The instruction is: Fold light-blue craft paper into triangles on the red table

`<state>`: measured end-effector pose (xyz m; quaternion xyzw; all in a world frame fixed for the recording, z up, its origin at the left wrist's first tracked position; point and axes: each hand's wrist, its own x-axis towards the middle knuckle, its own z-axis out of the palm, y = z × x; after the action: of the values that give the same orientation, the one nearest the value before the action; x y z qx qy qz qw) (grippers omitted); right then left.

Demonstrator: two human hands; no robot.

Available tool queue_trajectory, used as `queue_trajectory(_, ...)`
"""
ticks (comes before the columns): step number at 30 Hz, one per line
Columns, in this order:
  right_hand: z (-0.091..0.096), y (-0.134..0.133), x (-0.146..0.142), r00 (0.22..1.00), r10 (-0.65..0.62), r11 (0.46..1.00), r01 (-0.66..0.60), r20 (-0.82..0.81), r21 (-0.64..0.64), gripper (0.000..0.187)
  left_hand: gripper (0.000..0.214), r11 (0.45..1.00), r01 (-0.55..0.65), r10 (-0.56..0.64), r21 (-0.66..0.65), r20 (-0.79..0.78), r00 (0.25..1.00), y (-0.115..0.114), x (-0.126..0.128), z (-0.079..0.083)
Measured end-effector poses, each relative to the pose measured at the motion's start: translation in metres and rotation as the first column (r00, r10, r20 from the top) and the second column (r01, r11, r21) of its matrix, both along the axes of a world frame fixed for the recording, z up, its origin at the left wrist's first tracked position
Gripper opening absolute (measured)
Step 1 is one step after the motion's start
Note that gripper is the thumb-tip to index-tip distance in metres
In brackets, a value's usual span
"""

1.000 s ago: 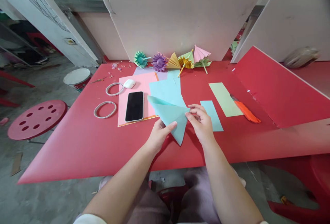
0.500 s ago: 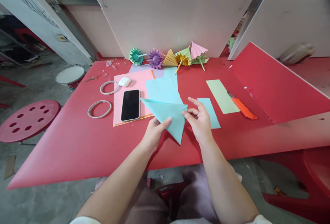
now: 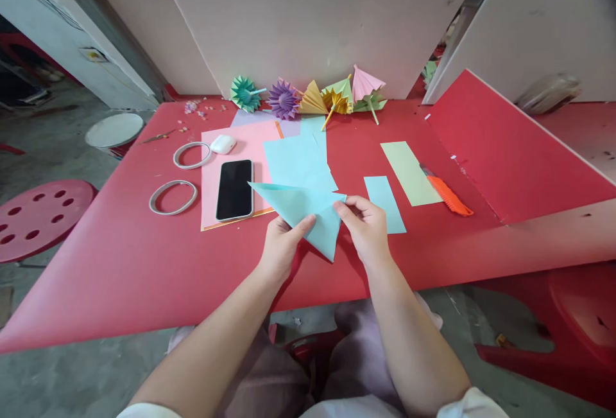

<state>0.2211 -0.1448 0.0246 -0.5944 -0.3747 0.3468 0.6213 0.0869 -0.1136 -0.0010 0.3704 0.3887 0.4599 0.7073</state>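
Observation:
A light blue sheet of paper [image 3: 315,209], folded into a triangle with one point downward, is held up above the red table. My left hand [image 3: 283,238] grips its lower left edge, thumb on the front and fingers hidden behind. At the upper right corner, my right hand [image 3: 364,222] pinches the paper between thumb and curled fingers. Behind it lie more light blue sheets [image 3: 296,158]. To the right of my right hand rests a small light blue strip [image 3: 385,205].
Left of the paper are a phone [image 3: 235,190] on pink paper [image 3: 260,148], a white earbud case [image 3: 223,144] and two tape rolls [image 3: 173,198]. An orange cutter [image 3: 450,196] touches a pale green strip [image 3: 411,174]. Several paper umbrellas [image 3: 283,99] line the back of the red table [image 3: 192,277].
My right hand's raised forefinger has come down and closed on the paper's corner. The whole view has shifted slightly, so things on the table appear a little further left and higher.

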Motion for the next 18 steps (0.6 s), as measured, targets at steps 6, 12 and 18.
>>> queue_trajectory(6, 0.0044, -0.0002, -0.0012, 1.000, -0.020, 1.000, 0.020, 0.009, -0.013, 0.021, 0.023, 1.000, -0.007, 0.007, 0.010, -0.020, 1.000, -0.0017, 0.0008, 0.0006)
queue_trajectory(12, 0.0036, -0.0003, 0.0001, 1.000, -0.004, 1.000, 0.005, 0.022, -0.014, 0.022, 0.024, 1.000, -0.007, 0.007, 0.012, -0.029, 1.000, -0.0023, 0.0011, 0.0007)
queue_trajectory(18, 0.0033, 0.0003, -0.0006, 1.000, -0.029, 1.000, 0.029, -0.009, -0.004, 0.019, 0.026, 1.000, -0.020, 0.020, 0.012, -0.042, 0.999, -0.0031, 0.0013, 0.0017)
